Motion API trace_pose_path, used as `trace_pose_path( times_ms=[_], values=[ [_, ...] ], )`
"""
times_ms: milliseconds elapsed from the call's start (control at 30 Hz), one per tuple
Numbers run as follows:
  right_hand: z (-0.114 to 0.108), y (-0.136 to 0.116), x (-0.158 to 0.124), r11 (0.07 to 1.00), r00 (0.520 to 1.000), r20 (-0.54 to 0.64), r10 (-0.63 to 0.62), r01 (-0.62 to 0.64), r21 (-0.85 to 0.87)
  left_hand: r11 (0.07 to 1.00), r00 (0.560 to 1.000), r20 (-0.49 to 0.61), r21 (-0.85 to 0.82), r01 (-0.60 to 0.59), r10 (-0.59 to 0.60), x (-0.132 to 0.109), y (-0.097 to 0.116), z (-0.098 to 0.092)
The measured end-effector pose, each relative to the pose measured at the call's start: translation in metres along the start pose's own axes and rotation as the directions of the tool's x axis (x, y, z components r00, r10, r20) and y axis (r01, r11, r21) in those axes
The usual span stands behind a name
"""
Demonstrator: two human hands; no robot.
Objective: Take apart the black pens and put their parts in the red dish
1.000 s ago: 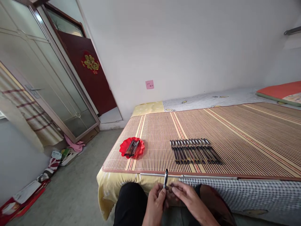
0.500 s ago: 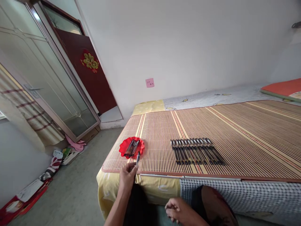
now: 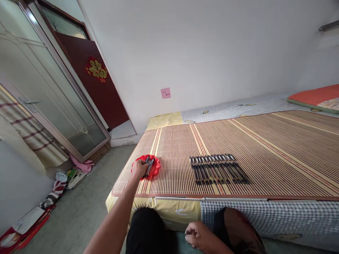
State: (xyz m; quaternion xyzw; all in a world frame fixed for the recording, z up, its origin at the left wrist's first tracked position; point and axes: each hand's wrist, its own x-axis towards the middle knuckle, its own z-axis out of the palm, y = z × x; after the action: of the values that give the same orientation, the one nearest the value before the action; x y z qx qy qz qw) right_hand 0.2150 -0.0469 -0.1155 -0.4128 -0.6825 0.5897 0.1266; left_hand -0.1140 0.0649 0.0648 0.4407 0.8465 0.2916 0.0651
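Observation:
My left hand (image 3: 140,168) reaches over the red scalloped plate (image 3: 156,169), fingers pinched on a pen among the pens (image 3: 150,166) lying there. The fingers partly hide the pens, so which one they grip is hard to make out. My right hand (image 3: 196,234) rests near my knee below the bed's edge, its fingers curled with nothing visible in them. To the right of the plate, a row of several dark pens (image 3: 218,169) lies side by side on the striped bamboo mat (image 3: 174,151).
The mat covers a bed with a yellow and checked sheet (image 3: 174,208). An orange folded item (image 3: 315,95) lies at the far right. A pink note (image 3: 165,93) sticks to the wall. At left stand a glass door (image 3: 66,91) and, along the floor, assorted items (image 3: 57,187).
My left hand has moved forward and left from the mat's front edge, taking the pen it held to the plate. My right hand keeps its place. The view has shifted slightly.

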Motion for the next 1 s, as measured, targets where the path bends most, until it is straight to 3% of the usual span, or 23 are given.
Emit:
trace_pose_path(
  times_ms=[233, 433, 633, 833, 1000],
  values=[
    [0.000, -0.002, 0.000, 1.000, 1.000, 0.001, 0.012, -0.012, -0.001, 0.982, 0.997, 0.069, 0.187, 0.012, -0.025, 0.018, 0.000, 0.008],
    [0.003, 0.004, 0.002, 1.000, 1.000, -0.017, 0.018, -0.019, -0.012, 0.957, 0.997, 0.061, 0.290, 0.023, -0.042, 0.013, -0.006, 0.015],
    [0.003, 0.003, 0.002, 1.000, 1.000, -0.016, 0.024, -0.024, -0.015, 0.958, 0.999, 0.036, 0.285, 0.016, -0.027, 0.006, -0.002, 0.012],
    [-0.001, -0.008, -0.003, 1.000, 1.000, -0.017, 0.007, -0.007, 0.014, 0.973, 0.987, 0.022, 0.167, -0.162, 0.161, -0.030, 0.029, 0.021],
    [-0.003, -0.014, -0.005, 1.000, 1.000, -0.019, 0.003, -0.003, 0.020, 0.947, 0.941, 0.119, 0.010, -0.321, 0.317, -0.084, 0.067, 0.062]
  ],
)
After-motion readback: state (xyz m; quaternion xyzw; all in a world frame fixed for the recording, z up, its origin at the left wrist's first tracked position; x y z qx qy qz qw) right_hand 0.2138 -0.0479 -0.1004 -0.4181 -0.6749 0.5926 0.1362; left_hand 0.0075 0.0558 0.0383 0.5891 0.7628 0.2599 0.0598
